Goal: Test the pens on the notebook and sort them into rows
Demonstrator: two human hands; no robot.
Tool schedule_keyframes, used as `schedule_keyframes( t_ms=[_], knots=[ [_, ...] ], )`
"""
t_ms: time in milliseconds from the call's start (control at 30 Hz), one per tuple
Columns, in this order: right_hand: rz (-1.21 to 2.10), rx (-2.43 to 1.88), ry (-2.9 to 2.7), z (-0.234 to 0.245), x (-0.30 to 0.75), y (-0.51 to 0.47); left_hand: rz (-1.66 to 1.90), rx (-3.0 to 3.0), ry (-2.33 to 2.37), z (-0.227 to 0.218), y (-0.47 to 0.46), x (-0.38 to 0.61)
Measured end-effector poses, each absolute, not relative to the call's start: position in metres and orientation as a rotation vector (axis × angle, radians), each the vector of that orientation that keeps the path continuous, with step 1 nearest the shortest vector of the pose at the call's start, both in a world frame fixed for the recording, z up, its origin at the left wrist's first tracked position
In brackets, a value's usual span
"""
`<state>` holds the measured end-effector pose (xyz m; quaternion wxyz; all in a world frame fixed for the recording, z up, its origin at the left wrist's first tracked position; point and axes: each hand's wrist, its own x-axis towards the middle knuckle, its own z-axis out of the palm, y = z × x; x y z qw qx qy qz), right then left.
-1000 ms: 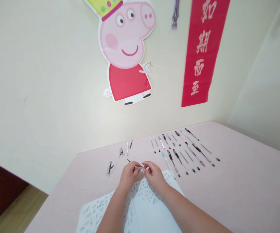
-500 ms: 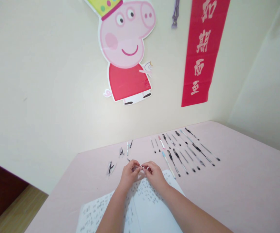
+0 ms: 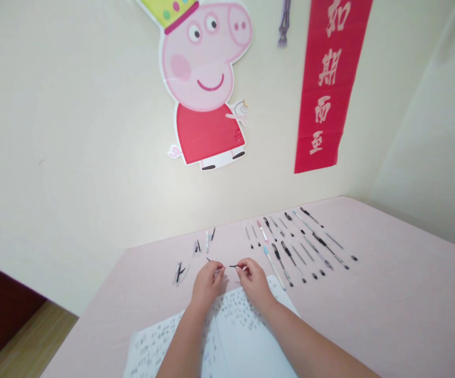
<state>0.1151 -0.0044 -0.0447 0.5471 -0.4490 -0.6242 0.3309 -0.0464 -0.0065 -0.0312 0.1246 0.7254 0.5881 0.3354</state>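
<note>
Above the top edge of an open notebook (image 3: pixel 247 352) with handwriting, my two hands are a small gap apart. My left hand (image 3: pixel 207 281) is closed in a pinch on a slim pen part; its dark tip (image 3: pixel 208 259) sticks out at the upper left, and the rest is mostly hidden by the fingers. My right hand (image 3: pixel 254 281) pinches a short, thin dark pen piece (image 3: pixel 233 266) that points left toward the other hand. Too little shows to tell exactly which pen parts these are.
Right of my hands, pens and refills (image 3: pixel 286 254) lie in two slanted rows. To the left are small groups of pen parts (image 3: pixel 179 273) and a whitish pen tube (image 3: pixel 207 241). The pink table (image 3: pixel 389 294) meets a wall with a pig cutout (image 3: pixel 209 131) and a red banner (image 3: pixel 318 121).
My hands have drawn apart from touching, the right one slightly to the right. A dark pen piece now shows in the right fingers, separate from what the left hand holds.
</note>
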Motion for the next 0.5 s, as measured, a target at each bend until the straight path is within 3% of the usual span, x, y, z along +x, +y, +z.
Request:
schedule_keyframes(
  t_ms=[500],
  knots=[
    [0.81, -1.073, -1.658, -0.0444, 0.1121, -0.0084, 0.739, 2.274, 1.673, -0.0272, -0.0123, -0.0368]
  ],
)
